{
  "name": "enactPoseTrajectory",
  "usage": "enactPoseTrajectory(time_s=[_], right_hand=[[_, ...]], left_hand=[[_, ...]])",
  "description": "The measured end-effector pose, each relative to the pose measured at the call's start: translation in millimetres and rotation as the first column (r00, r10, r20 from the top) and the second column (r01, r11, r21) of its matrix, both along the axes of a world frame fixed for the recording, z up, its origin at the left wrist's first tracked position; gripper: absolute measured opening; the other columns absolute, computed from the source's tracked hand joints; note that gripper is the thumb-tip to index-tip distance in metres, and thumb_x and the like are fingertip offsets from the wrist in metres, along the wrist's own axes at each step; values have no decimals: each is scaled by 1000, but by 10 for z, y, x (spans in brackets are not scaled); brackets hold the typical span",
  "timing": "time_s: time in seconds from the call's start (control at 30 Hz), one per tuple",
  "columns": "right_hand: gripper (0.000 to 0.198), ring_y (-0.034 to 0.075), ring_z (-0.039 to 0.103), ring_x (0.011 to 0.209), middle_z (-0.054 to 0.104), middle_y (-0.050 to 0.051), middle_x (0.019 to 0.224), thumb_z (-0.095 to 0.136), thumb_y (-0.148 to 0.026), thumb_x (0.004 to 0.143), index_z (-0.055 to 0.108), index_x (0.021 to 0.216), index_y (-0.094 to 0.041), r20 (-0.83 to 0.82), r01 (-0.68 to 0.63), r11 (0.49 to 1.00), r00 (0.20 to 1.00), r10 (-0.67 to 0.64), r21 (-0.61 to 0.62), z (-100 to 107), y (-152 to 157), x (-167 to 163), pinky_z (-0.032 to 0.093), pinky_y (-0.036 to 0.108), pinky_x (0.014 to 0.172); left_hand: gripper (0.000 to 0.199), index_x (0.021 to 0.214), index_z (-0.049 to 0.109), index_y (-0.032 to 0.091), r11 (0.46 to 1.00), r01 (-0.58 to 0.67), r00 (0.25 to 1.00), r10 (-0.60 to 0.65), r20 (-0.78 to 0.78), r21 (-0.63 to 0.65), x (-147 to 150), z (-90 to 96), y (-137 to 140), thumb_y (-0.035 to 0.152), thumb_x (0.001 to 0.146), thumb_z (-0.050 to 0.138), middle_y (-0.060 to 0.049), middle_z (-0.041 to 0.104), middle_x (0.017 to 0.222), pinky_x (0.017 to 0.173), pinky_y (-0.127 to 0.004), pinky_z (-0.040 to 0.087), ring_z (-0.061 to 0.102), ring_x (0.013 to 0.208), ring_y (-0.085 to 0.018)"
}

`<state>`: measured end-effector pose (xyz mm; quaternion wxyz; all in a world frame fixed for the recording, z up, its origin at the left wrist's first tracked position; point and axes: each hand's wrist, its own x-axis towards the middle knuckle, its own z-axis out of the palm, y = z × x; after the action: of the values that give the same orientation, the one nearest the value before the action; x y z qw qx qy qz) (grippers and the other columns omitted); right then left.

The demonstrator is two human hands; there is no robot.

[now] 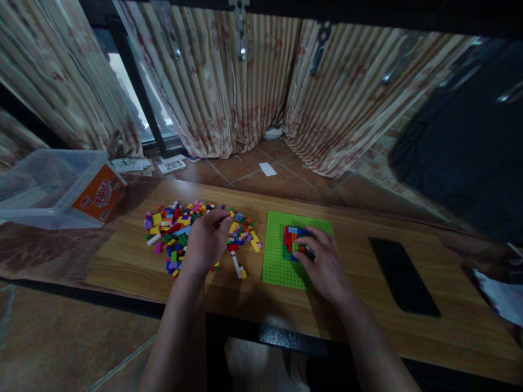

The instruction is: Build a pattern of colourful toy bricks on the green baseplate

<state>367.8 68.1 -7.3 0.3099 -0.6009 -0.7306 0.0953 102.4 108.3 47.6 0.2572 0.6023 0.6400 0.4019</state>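
Note:
My left hand (207,242) hovers over the right side of a pile of loose toy building bricks (165,220). Its thumb and index finger are pinched together at the tips; what is between them, if anything, is too small to make out. On a green baseplate (273,267) stands a low block of red, blue and green bricks (291,235). My right hand (324,261) reaches over this block from the right, thumb and fingers closed around a small toy brick at its top. The palm hides the block's right part.
A clear plastic box (53,204) with an orange label stands at the left. A black phone-like slab (404,277) lies on the wooden table (351,316) to the right. Behind the table are striped curtains (253,81) and a tiled floor with a white paper (267,169).

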Motion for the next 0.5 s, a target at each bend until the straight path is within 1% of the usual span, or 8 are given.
enactPoseTrajectory(time_s=[0.1, 0.2, 0.37, 0.43, 0.5], right_hand=[[22, 30, 43, 125, 50, 9, 133, 62, -37, 83, 68, 101, -25, -17, 18, 1000, 1000, -18, -2, 13, -1, -8, 37, 54, 105], [27, 30, 45, 124, 52, 9, 132, 62, -41, 81, 67, 102, -25, -68, 57, 998, 996, -57, -5, 41, -1, -5, 38, 54, 104], [35, 28, 51, 118, 56, 12, 126, 54, -46, 86, 64, 107, -21, -179, 157, 988, 972, -155, -1, 47, 24, -3, 38, 52, 102], [40, 28, 50, 119, 57, 14, 123, 49, -48, 88, 62, 112, -18, -181, 202, 979, 963, -198, 1, 19, 45, -27, 37, 51, 103], [46, 29, 47, 121, 57, 16, 123, 47, -50, 89, 60, 116, -16, -147, 238, 971, 961, -234, 10, -20, 70, -68, 36, 52, 103]], left_hand=[[19, 78, 69, 14, 1000, 5, 1000, -5, -7, 1, 3, 18, -4, 24, 81, 53, 0, 61, 63, 56, -22, 38, 52, 59, -12], [19, 80, 70, 14, 1000, 1, 1000, -1, -20, 1, 3, 25, -10, 24, 81, 54, 0, 63, 65, 57, -22, 39, 53, 60, -12], [21, 88, 71, 14, 1000, 1, 1000, -1, 20, -11, 1, 4, -11, 23, 81, 54, -1, 67, 70, 59, -22, 41, 56, 63, -13], [21, 89, 71, 13, 1000, -4, 1000, 4, 28, -7, 1, -7, -7, 23, 81, 54, -1, 68, 73, 62, -22, 43, 58, 65, -13], [21, 88, 71, 13, 1000, -8, 1000, 8, 29, -1, 1, -14, -2, 23, 81, 55, -2, 70, 77, 65, -22, 44, 61, 68, -14]])
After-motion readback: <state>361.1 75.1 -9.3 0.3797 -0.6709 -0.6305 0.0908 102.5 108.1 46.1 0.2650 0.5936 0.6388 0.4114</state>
